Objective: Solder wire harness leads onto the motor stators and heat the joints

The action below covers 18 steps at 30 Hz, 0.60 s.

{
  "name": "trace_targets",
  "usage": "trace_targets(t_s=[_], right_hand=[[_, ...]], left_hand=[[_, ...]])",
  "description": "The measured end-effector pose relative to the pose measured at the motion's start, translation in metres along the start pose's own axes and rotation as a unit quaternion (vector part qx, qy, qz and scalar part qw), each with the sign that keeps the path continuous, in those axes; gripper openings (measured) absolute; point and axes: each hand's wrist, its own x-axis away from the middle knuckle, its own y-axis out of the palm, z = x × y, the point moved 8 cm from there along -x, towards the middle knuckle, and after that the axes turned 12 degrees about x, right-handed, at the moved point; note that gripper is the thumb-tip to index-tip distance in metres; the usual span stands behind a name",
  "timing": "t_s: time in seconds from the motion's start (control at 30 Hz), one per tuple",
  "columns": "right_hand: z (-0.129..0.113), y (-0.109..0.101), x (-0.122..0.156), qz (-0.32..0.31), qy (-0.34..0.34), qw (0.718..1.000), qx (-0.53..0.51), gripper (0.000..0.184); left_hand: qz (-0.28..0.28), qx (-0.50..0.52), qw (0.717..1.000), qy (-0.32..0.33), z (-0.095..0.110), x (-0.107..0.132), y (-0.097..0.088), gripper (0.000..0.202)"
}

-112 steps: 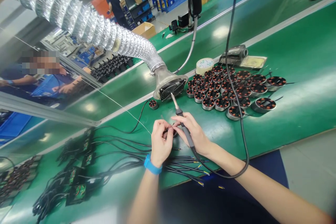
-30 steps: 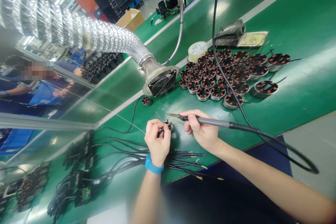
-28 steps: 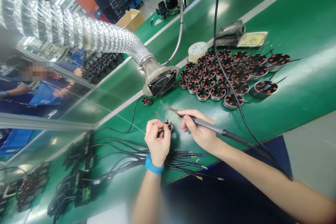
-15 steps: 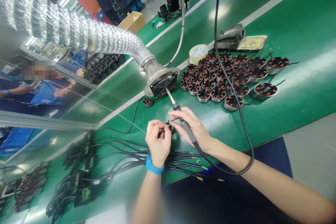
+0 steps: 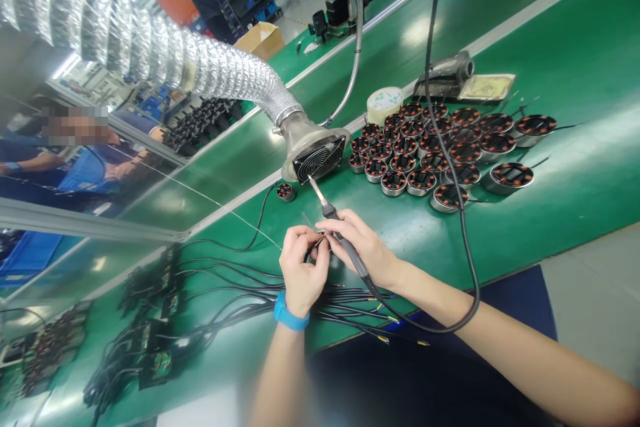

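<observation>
My left hand (image 5: 301, 265), with a blue wristband, pinches a black wire against a small motor stator (image 5: 320, 238) that lies mostly hidden between my fingers on the green belt. My right hand (image 5: 364, 248) is closed around the handle of a soldering iron (image 5: 334, 220); its fingertips touch the stator and the wire. The iron's tip points up and away toward the extractor fan (image 5: 319, 159). The iron's black cord (image 5: 463, 233) loops off to the right and rises upward.
Several copper-wound stators (image 5: 430, 147) are grouped at right, beside a tape roll (image 5: 383, 104) and a soldering stand (image 5: 445, 77). One stator (image 5: 285, 191) sits by the fan. Black cables with boards (image 5: 165, 320) spread at left. A silver duct (image 5: 150, 47) feeds the fan. Other people work beyond the glass.
My right hand swung the soldering iron from lying level with its tip near the stator to upright, tip toward the fan, and closed in on my left hand.
</observation>
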Motion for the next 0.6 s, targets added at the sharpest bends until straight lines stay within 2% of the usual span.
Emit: trace_targets(t_s=[0.3,0.43,0.6], right_hand=[[0.0008,-0.0051,-0.0008,0.003,0.021,1.0,0.008,0.036],[-0.0003,-0.0056,0.0009,0.004,0.014,1.0,0.017,0.036],[0.0004,-0.0007,0.0056,-0.009,-0.002,1.0,0.021,0.039]], left_hand=[[-0.035,-0.014,0.999,0.021,-0.0023,-0.0018,0.0003,0.006],[-0.059,-0.02,0.997,0.055,0.0015,-0.0016,0.0017,0.011],[-0.08,-0.037,0.994,0.063,-0.0003,-0.0005,0.0037,0.013]])
